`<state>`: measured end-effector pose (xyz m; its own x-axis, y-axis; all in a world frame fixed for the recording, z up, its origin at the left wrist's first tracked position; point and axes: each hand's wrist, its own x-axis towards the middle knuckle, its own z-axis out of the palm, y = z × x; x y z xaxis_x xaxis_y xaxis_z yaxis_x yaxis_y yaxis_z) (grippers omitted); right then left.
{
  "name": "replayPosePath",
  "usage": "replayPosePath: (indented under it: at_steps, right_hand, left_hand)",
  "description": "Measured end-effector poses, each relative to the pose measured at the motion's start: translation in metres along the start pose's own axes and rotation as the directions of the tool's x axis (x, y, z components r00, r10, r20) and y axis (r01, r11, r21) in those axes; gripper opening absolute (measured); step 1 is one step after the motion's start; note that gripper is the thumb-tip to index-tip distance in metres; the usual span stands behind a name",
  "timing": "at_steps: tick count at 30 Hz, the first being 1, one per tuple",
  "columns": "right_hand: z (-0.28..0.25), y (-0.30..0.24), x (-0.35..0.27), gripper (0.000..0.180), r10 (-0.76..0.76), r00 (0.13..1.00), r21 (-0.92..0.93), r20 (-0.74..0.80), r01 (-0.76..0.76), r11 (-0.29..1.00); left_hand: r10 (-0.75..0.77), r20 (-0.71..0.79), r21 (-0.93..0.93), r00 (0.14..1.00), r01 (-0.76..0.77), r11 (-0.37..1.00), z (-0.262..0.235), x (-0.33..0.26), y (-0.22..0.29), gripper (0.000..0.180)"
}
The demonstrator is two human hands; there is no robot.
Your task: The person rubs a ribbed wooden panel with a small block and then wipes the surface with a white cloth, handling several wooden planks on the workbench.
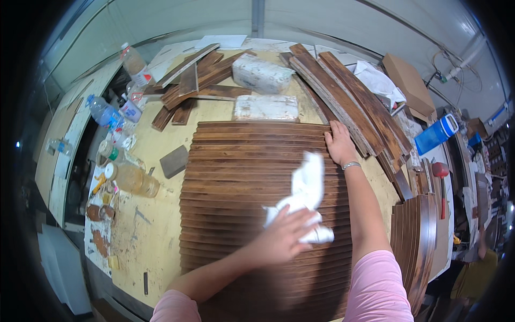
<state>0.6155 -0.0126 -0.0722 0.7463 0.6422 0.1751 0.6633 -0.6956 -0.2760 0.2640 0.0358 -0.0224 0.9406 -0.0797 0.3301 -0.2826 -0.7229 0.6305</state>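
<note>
A large dark-brown ribbed wood panel (241, 188) lies flat on the table in front of me. My left hand (287, 232), a little smeared by motion, presses a white cloth (307, 185) against the ribs near the panel's middle. Part of the cloth trails beyond the fingers, and some of it is hidden under the palm. Toward the far right corner, my right hand (340, 144) rests on the panel's edge with its fingers stretched out.
Loose brown boards (343, 96) and two white wrapped blocks (263, 72) lie behind the panel. Bottles and jars (137, 180) line the left side, near a grey block (174, 161). At right are a blue bottle (435, 134), a red-headed mallet (441, 170) and stacked strips (410, 231).
</note>
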Motion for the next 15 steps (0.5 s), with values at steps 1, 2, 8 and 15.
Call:
replayPosePath:
  at_steps: [1, 2, 8, 15]
  right_hand:
    - [-0.001, -0.002, 0.001, 0.059, 0.003, 1.0, -0.022, 0.013, -0.002, 1.0]
    - [0.001, -0.008, 0.002, 0.059, -0.007, 0.999, -0.035, 0.034, 0.008, 0.999]
    - [-0.011, 0.005, -0.004, 0.065, -0.013, 0.997, -0.175, 0.073, 0.026, 0.984]
    - [-0.049, -0.05, -0.106, 0.055, -0.263, 0.959, 0.316, 0.102, 0.219, 0.923]
  left_hand:
    - [0.025, -0.014, -0.037, 1.0, -0.025, 0.999, -0.012, -0.01, 0.014, 0.044]
    - [0.034, -0.033, -0.066, 0.999, -0.036, 0.997, -0.023, -0.027, 0.023, 0.04]
    - [-0.325, -0.4, -0.008, 0.857, 0.352, 0.936, -0.105, -0.15, 0.013, 0.02]
    - [-0.542, -0.839, -0.336, 0.056, 0.729, 0.597, -0.167, -0.376, -0.043, 0.01]
